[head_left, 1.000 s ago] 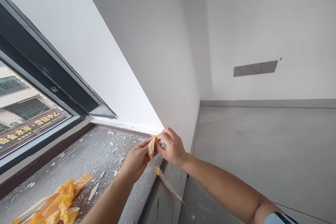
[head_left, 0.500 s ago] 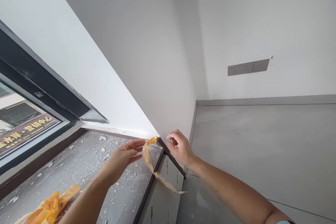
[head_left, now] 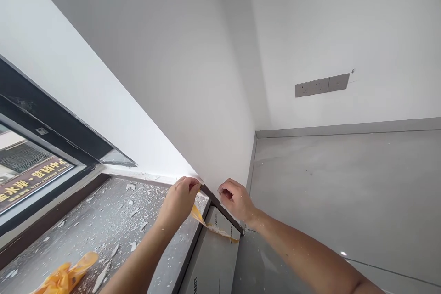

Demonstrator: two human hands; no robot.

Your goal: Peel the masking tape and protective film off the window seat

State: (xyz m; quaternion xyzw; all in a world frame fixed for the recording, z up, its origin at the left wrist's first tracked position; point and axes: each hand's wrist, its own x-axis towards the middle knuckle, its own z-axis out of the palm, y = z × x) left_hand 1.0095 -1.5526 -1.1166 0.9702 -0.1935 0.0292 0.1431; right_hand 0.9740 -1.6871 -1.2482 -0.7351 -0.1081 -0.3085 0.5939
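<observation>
My left hand is at the lower corner of the white wall edge, with thumb and fingers pinched on the upper end of a yellow masking tape strip. The strip hangs down to the right, over the sill's front edge. Just right of the corner, above the dark trim strip, my right hand is curled with thumb and fingertips together. Whatever it may hold is too small to make out. Below both hands is the grey window sill, scattered with white flakes.
A crumpled wad of yellow tape lies on the sill at lower left. The dark window frame is on the left. A grey socket panel sits on the far wall, above a grey skirting and tiled floor.
My left hand has moved right and up to the corner and closed on the tape strip, which previously hung beside its open fingers. My right hand has stayed almost in place.
</observation>
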